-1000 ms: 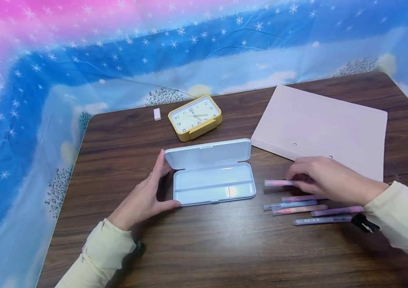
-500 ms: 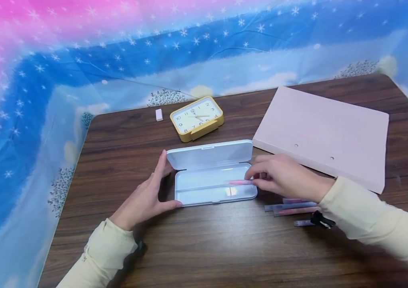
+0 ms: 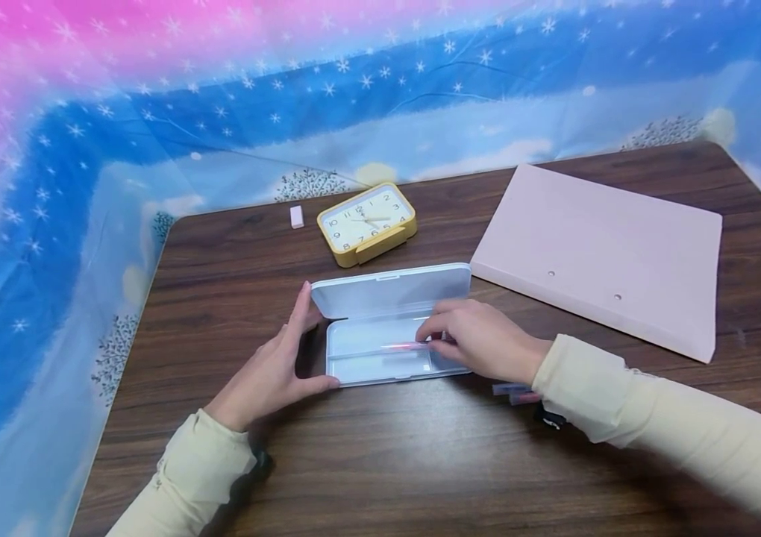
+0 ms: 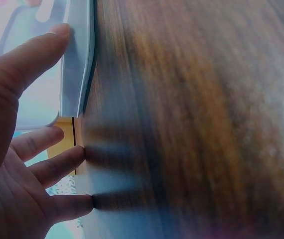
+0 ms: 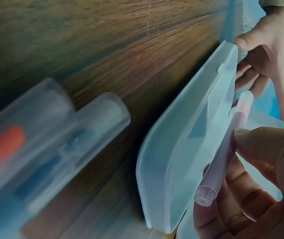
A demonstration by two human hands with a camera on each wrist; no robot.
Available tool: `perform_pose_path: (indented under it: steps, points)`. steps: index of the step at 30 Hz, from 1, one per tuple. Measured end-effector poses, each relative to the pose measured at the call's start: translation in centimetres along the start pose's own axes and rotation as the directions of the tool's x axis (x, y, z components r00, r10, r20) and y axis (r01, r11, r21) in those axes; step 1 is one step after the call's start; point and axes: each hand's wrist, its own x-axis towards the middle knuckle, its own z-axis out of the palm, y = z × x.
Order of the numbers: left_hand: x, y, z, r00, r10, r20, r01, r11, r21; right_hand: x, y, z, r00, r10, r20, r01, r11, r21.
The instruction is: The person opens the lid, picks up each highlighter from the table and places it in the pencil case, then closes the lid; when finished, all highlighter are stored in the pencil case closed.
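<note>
An open white pencil case [image 3: 387,294] lies on the table in the head view, its lid tilted up at the back. My left hand [image 3: 269,365] rests at its left end, thumb on the front corner and index finger against the lid. In the left wrist view the other fingers spread apart below the case. My right hand [image 3: 484,343] pinches a pinkish pen [image 5: 224,149] between thumb and fingers, over the inside of the case. More pens [image 3: 513,394] lie on the table to the right, partly hidden by the right hand and sleeve.
Behind the case stands a yellow alarm clock [image 3: 367,226], with a small white eraser [image 3: 296,217] to its left. A pale pink binder [image 3: 602,253] lies at the right. A patterned cloth [image 3: 286,82] hangs along the table's far and left edges.
My right hand has carried the pinkish pen leftward, from beside the other pens to over the case. The left hand has stayed at the case's left end.
</note>
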Motion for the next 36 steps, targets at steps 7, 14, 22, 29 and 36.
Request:
perform_pose_path:
  steps: [7, 14, 22, 29, 36]
  points:
    - [0.0, 0.0, 0.1, 1.000, 0.000, -0.002, 0.000, 1.000, 0.003, 0.9, -0.2, 0.9, 1.000, -0.007, -0.011, 0.007, 1.000, -0.021]
    - [0.1, 0.1, 0.1, 1.000, 0.002, -0.006, -0.002, 1.000, 0.008, 1.6, 0.0, 1.6, 1.000, 0.007, -0.024, -0.009, 0.998, -0.056]
    - [0.2, 0.1, 0.2, 1.000, -0.002, -0.003, 0.002, 1.000, 0.005, 2.0, 0.1, 2.0, 1.000, 0.008, -0.001, -0.008, 0.998, -0.056]
    - [0.3, 0.1, 0.1, 1.000, -0.014, 0.001, 0.014, 1.000, 0.003, 2.0, 0.1, 1.9, 1.000, 0.005, 0.012, -0.005, 0.999, -0.040]
    - [0.2, 0.0, 0.1, 1.000, -0.018, 0.001, 0.018, 1.000, -0.002, 0.9, -0.1, 0.3, 0.999, 0.046, 0.006, -0.046, 0.999, 0.023]
